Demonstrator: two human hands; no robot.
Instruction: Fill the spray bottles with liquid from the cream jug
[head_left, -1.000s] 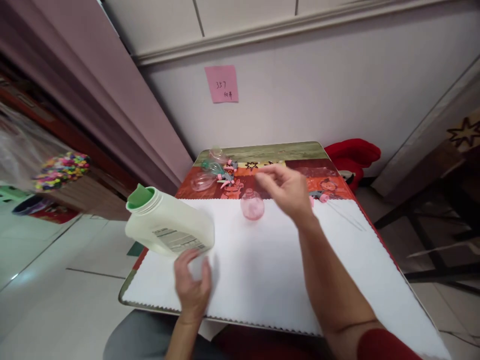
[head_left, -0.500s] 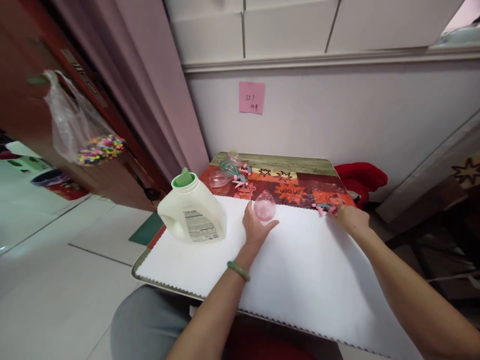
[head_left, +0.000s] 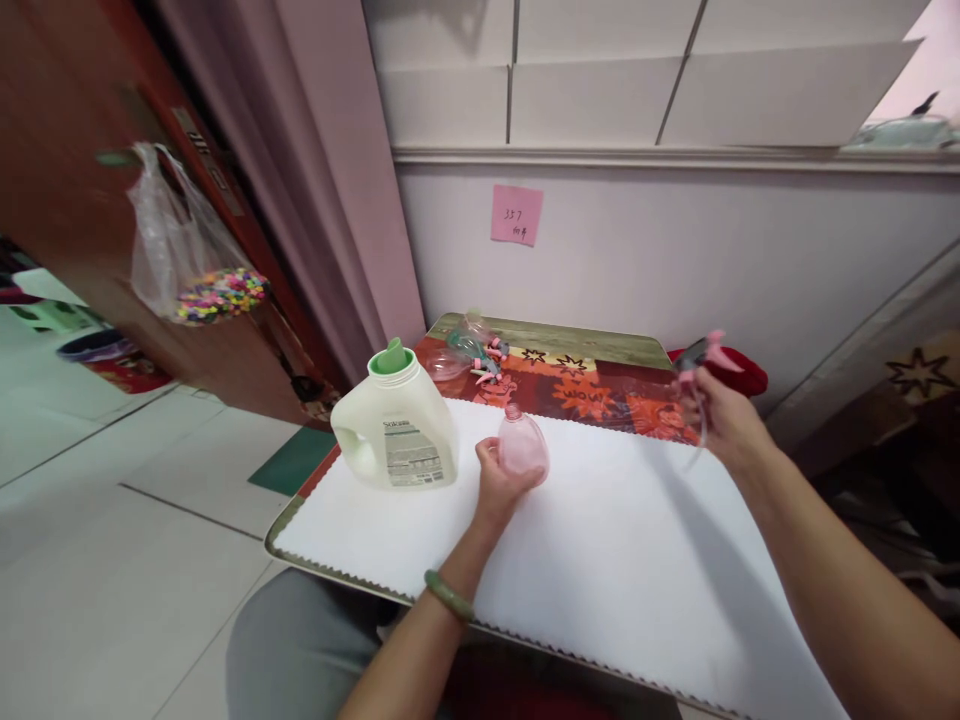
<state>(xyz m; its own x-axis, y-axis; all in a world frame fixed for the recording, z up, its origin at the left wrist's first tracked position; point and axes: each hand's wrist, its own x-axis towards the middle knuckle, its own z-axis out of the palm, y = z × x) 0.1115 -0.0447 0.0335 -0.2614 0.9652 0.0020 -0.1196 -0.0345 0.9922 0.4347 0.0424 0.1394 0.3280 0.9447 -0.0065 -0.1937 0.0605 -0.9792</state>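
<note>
My left hand [head_left: 496,484] is wrapped round a small clear pink bottle [head_left: 523,447], which it holds just above the white cloth [head_left: 600,540]. My right hand [head_left: 724,420] is raised at the right over the table's far edge, closed on a pink and grey spray-trigger head [head_left: 700,355] whose thin tube hangs down below it. A pale green detergent jug [head_left: 396,425] with a green cap stands upright on the cloth to the left of the pink bottle.
Several more clear bottles and spray heads [head_left: 469,352] lie at the table's far left corner on the orange patterned top [head_left: 600,385]. A plastic bag of coloured beads [head_left: 195,265] hangs from the door at left. A red cushion [head_left: 739,370] sits behind the table.
My left hand has closed on the pink bottle and lifted it slightly. My right hand has picked the spray head off the table and raised it. One second ago my left hand was setting down the jug.
</note>
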